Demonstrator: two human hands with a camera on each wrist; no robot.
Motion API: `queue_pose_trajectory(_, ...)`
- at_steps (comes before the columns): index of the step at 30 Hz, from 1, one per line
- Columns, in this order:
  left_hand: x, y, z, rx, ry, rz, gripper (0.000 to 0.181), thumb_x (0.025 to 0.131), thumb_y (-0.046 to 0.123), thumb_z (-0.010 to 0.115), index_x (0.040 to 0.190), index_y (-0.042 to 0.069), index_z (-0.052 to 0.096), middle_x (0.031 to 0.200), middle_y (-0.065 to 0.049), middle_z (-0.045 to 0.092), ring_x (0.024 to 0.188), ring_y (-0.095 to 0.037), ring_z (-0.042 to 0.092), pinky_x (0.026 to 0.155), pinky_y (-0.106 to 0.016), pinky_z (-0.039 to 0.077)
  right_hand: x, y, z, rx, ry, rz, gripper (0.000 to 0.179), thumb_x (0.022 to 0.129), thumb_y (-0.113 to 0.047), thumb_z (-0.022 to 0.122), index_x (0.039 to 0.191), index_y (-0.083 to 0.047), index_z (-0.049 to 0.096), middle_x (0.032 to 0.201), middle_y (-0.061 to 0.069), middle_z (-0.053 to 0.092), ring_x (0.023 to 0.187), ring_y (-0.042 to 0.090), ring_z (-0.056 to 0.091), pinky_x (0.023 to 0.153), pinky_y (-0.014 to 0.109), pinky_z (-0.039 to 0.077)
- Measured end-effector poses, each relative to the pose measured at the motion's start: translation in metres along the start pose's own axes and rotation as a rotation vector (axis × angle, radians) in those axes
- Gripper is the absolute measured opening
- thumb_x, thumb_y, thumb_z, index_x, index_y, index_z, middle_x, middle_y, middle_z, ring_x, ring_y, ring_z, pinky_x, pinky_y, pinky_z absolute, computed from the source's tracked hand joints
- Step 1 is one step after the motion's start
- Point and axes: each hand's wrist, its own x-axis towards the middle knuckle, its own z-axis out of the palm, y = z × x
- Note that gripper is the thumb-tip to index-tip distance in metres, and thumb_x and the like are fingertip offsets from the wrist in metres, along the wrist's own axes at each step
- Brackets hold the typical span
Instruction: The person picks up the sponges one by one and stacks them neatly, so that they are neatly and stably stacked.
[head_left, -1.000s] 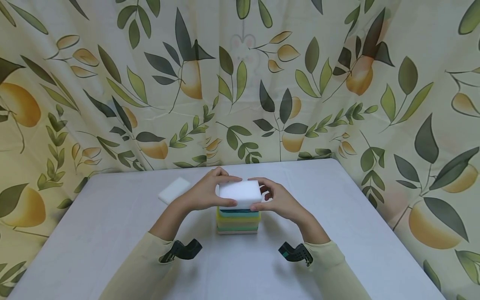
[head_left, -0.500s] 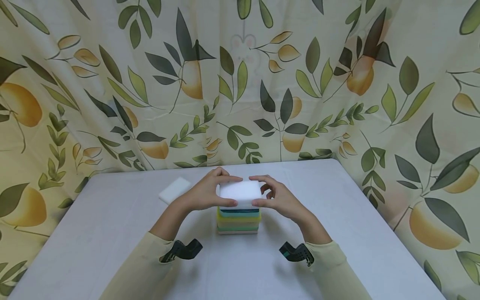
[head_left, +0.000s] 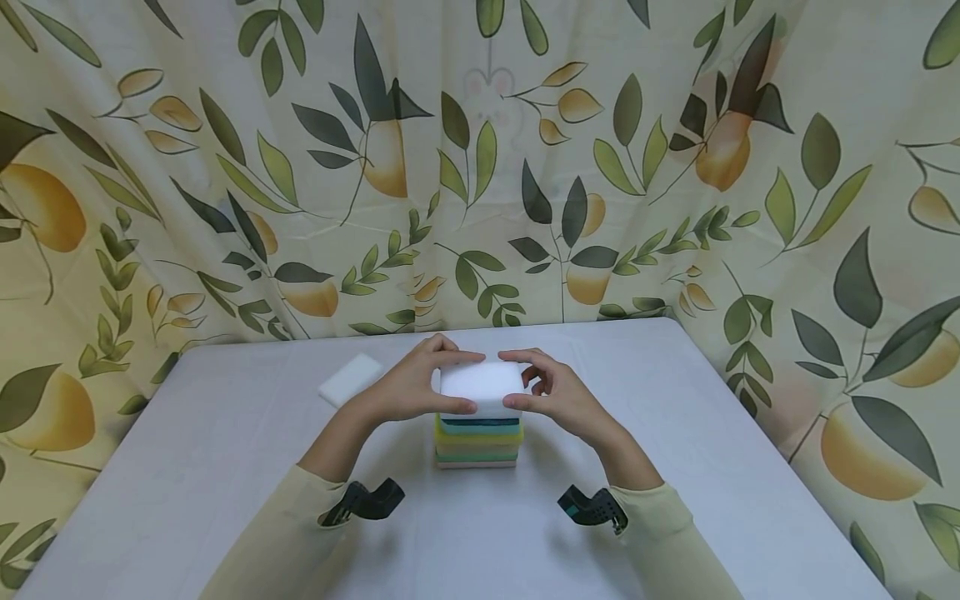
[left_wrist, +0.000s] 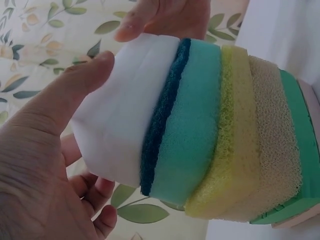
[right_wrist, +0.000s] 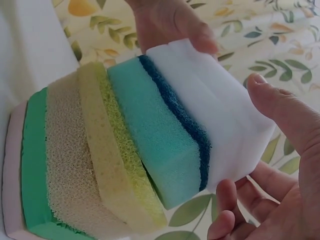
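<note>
A plain white sponge (head_left: 482,387) tops a stack of sponges at the middle of the table. My left hand (head_left: 405,385) holds its left end, thumb along the front and fingers behind. At the right end, my right hand (head_left: 558,390) has its thumb at the front edge and its index finger at the back. Directly below lies a teal sponge (left_wrist: 192,120) with a dark blue scouring layer facing up. Under that come a yellow sponge (right_wrist: 107,145), a beige open-pored sponge (right_wrist: 70,150), a green layer (right_wrist: 35,160) and a pale pink one (right_wrist: 14,170).
Another flat white block (head_left: 351,379) lies on the white-covered table (head_left: 247,417), behind my left forearm. A leaf-and-fruit patterned curtain (head_left: 480,167) hangs behind and at both sides of the table.
My right thumb has shifted slightly upward along the white sponge's front edge. The left hand and the stack stay practically still.
</note>
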Motion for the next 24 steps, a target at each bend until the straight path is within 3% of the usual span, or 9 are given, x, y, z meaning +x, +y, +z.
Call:
queue_pose_trajectory(6, -0.007, -0.006, -0.005, -0.01, 0.034, -0.015, 0.064, 0.08, 0.046, 0.079, 0.138, 0.027, 0.058, 0.116, 0.0, 0.049, 0.107, -0.019, 0.048, 0.09, -0.046, 0.044, 0.001, 0.0, 0.0, -0.015, -0.003, 0.025, 0.059, 0.084, -0.027, 0.079, 0.137, -0.016, 0.057, 0.116, 0.008, 0.056, 0.096, 0.026, 0.05, 0.076, 0.03, 0.044)
queue_pose_trajectory(13, -0.019, -0.024, -0.011, 0.018, 0.141, -0.037, 0.052, 0.09, 0.046, 0.069, 0.137, 0.026, 0.059, 0.114, -0.003, 0.053, 0.101, -0.021, 0.05, 0.077, -0.036, 0.044, 0.001, 0.0, 0.001, -0.013, -0.002, 0.033, 0.059, 0.083, -0.026, 0.079, 0.137, -0.016, 0.057, 0.115, 0.008, 0.056, 0.093, 0.025, 0.05, 0.075, 0.03, 0.043)
queue_pose_trajectory(19, -0.032, -0.058, -0.019, 0.1, 0.267, -0.134, 0.052, 0.09, 0.047, 0.068, 0.134, 0.022, 0.061, 0.11, -0.004, 0.057, 0.1, -0.024, 0.053, 0.076, -0.035, 0.042, 0.0, 0.001, 0.0, -0.026, -0.001, 0.034, 0.059, 0.083, -0.027, 0.08, 0.137, -0.016, 0.057, 0.113, 0.009, 0.056, 0.092, 0.024, 0.05, 0.076, 0.03, 0.043)
queue_pose_trajectory(24, -0.04, -0.094, -0.026, 0.121, 0.411, -0.222, 0.051, 0.09, 0.045, 0.069, 0.131, 0.016, 0.063, 0.104, -0.01, 0.059, 0.097, -0.028, 0.055, 0.077, -0.035, 0.042, 0.0, 0.001, -0.001, -0.021, 0.0, 0.035, 0.06, 0.083, -0.026, 0.08, 0.137, -0.016, 0.057, 0.112, 0.011, 0.056, 0.092, 0.029, 0.05, 0.077, 0.033, 0.043)
